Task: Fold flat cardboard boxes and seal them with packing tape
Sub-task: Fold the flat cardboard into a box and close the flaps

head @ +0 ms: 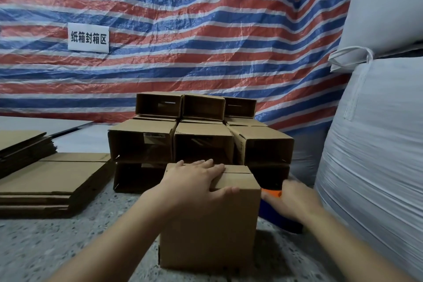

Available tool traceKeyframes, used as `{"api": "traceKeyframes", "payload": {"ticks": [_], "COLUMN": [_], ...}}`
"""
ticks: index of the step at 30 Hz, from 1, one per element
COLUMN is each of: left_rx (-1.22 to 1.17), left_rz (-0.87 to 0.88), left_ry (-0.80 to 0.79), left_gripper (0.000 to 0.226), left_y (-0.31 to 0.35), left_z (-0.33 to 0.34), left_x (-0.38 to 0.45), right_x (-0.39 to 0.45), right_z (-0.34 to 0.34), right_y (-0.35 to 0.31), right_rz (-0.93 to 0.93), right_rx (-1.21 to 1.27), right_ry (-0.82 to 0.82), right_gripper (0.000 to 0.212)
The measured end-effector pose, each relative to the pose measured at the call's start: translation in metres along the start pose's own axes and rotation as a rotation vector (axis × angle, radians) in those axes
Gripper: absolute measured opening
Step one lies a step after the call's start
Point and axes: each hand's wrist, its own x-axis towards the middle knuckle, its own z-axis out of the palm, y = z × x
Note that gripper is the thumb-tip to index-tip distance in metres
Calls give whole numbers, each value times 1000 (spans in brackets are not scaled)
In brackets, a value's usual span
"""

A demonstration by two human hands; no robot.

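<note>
Cardboard box (210, 224): left hand (194, 181) fingers flat over top edge; right hand (295, 201) unclear.

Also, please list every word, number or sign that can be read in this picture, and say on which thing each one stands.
"纸箱封箱区": black characters on the white paper sign fixed to the striped tarp.
"10": small print on the side flap of the open box at the right of the stacked boxes; what follows it is too small to read.
No print shows on the box under the left hand.
</note>
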Motion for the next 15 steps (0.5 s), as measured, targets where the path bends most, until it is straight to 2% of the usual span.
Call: {"api": "traceKeyframes", "payload": {"ticks": [3, 7, 12, 15], "left_rx": [7, 11, 0, -8], "left_rz": [-1, 7, 12, 26], "left_ry": [12, 28, 39, 39], "left_gripper": [86, 86, 90, 93], "left_y": [-1, -3, -4, -7], "left_z": [2, 5, 6, 7], "left_x": [1, 1, 2, 2], "right_x": [1, -2, 4, 10], "right_z": [18, 34, 35, 19], "right_y": [8, 13, 20, 28], "right_rz": [-56, -112, -151, -105], "right_rx": [-56, 0, 11, 193], "right_ry": [-101, -64, -96, -84], "right_gripper": [62, 42, 39, 44]}}
